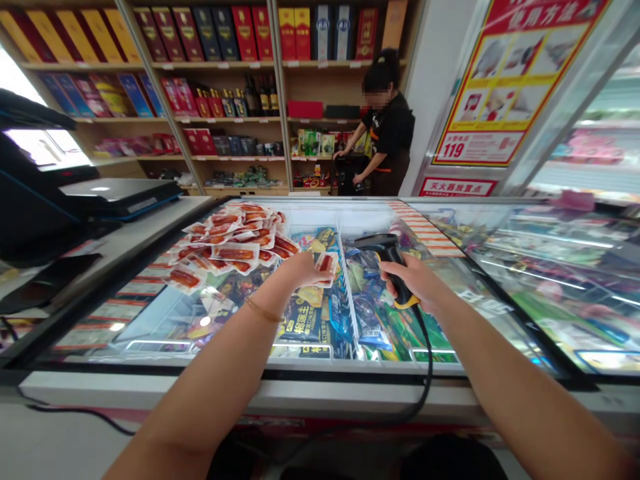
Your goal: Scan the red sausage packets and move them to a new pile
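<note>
My left hand [300,269] is closed on a small clear packet of sausage [327,265], held above the glass top of a chest freezer [210,385]. In my right hand [417,277] is a black and yellow barcode scanner [400,270], gripped by its handle with its head pointing left toward the packet. Scanner and packet are apart. A heap of similar sausage packets [235,252] lies on the glass to the left of my left hand. Under the glass, bagged frozen goods [305,320] show on both sides of a white wire divider [347,300].
The scanner's black cable [429,360] hangs over the freezer's front edge. On the left counter stand a flat scale [123,193] and a dark screen unit [30,180]. Beyond the freezer, a person [390,127] in black stands by stocked shelves [215,120]. Another glass-topped freezer [565,280] adjoins at right.
</note>
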Motion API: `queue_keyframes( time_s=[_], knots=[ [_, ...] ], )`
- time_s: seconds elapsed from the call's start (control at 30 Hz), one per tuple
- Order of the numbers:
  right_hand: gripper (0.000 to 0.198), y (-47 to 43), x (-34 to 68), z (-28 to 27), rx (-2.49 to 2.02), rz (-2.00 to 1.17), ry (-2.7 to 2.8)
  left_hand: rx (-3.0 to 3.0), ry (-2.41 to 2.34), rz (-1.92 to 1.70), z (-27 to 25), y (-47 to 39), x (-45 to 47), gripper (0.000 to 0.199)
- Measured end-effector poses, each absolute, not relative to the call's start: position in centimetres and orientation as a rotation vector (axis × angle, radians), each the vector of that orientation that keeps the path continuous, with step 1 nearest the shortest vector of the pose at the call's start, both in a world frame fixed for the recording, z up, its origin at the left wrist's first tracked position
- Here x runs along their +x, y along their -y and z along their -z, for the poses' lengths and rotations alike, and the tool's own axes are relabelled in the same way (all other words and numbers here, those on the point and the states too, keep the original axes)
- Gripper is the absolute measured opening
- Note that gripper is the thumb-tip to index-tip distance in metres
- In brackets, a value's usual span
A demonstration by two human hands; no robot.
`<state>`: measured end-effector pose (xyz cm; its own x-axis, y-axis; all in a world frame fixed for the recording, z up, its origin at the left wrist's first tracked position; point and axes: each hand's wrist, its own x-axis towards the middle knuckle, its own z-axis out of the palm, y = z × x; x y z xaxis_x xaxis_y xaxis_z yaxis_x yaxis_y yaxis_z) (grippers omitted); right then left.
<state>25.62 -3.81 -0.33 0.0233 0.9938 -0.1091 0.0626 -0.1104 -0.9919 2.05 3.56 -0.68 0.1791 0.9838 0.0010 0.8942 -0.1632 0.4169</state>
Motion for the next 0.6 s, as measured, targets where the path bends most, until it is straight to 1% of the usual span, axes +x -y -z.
queue_keyframes(
  time_s=[0.07,0.13,0.2,0.33,0.5,0.6],
  knots=[
    [0.029,3.8,25.5,0.5,-1.361,-1.242,1.192,2.214,-1.772,-0.27,0.5,-3.3,1.9,0.04],
    [0.03,3.8,25.5,0.7,-1.369,-1.24,1.2,2.276,-1.735,-0.284,0.7,-3.5,1.8,0.038],
    [0.03,3.9,25.4,0.7,-1.367,-1.241,1.213,2.253,-1.68,-0.39,1.0,-4.0,1.7,0.037],
    [0.028,4.1,25.3,0.5,-1.357,-1.24,1.233,2.026,-1.602,-0.683,1.4,-4.9,1.3,0.026],
    [0.029,4.1,25.0,0.6,-1.364,-1.256,1.191,1.937,-1.596,-0.896,1.8,-5.6,0.8,0.013],
    [0.03,4.0,24.8,0.9,-1.346,-1.275,1.173,1.708,-1.498,-1.036,2.7,-6.3,0.9,0.009]
  ],
)
